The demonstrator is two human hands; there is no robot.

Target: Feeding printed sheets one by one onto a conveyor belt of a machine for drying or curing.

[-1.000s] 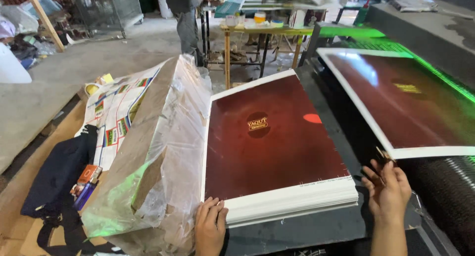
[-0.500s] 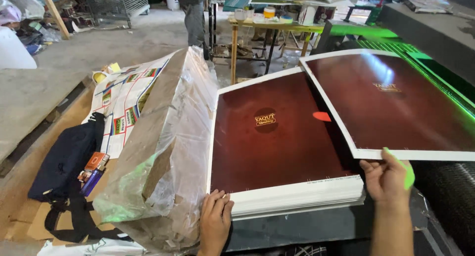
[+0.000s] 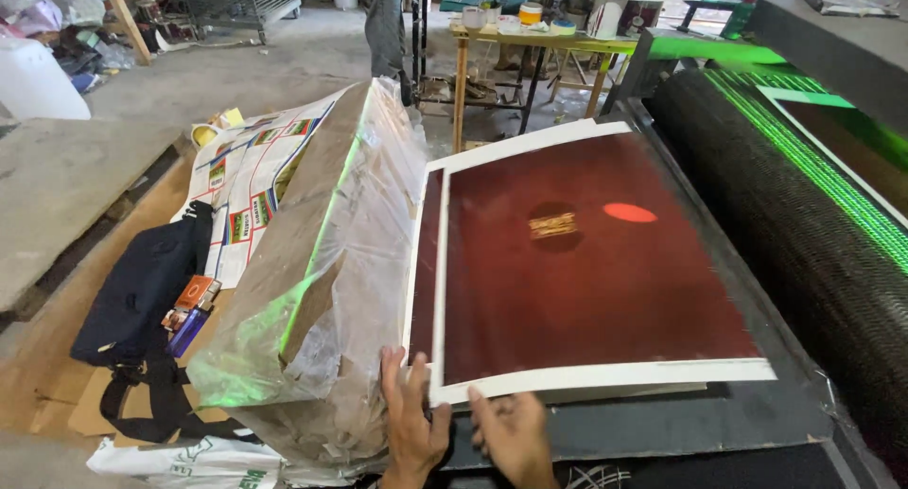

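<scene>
A stack of dark red printed sheets with white borders (image 3: pixel 421 262) lies in front of me. The top sheet (image 3: pixel 586 271) rests on it, shifted a little to the right, its near edge slightly raised. My left hand (image 3: pixel 411 418) lies with fingers spread against the stack's near left corner. My right hand (image 3: pixel 513 434) is just beside it, thumb at the top sheet's near edge and fingers tucked under that edge.
A plastic-wrapped bundle (image 3: pixel 312 271) leans at the left, with a black bag (image 3: pixel 142 290) and printed paper beyond it. A dark mesh conveyor (image 3: pixel 804 224) with green light runs along the right. A person (image 3: pixel 383 21) stands by a yellow table (image 3: pixel 539 44) at the back.
My right hand has brought the red sheet from the conveyor at the right onto the stack and moved left, close to my left hand. The left hand stayed at the stack's corner.
</scene>
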